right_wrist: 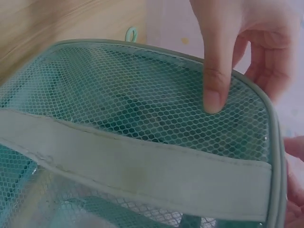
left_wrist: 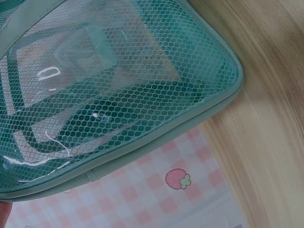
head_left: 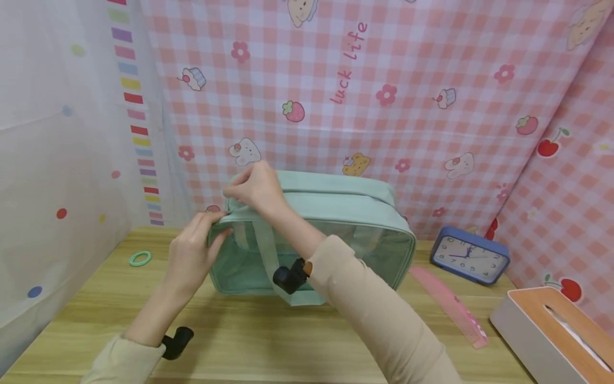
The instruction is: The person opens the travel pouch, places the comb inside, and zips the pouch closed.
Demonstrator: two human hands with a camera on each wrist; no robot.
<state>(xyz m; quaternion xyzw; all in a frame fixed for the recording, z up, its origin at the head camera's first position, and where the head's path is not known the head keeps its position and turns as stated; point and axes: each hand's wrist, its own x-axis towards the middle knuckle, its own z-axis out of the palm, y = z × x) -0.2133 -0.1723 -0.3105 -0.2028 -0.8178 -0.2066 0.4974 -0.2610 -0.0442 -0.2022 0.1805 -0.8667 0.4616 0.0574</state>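
A mint-green toiletry bag with mesh and clear sides stands upright on the wooden table, its carry strap hanging down the front. My left hand grips its upper left corner, thumb on the mesh and the other fingers over the far side. Right beside it, my right hand pinches at the left end of the zipper along the top; its fingers hide the zipper pull. In the left wrist view, the bag's mesh end fills the upper left.
A green ring lies left of the bag. To the right are a pink comb, a blue clock and a tissue box with a wooden top. Checked cloth hangs close behind the bag. Black wrist cameras stick out from both sleeves.
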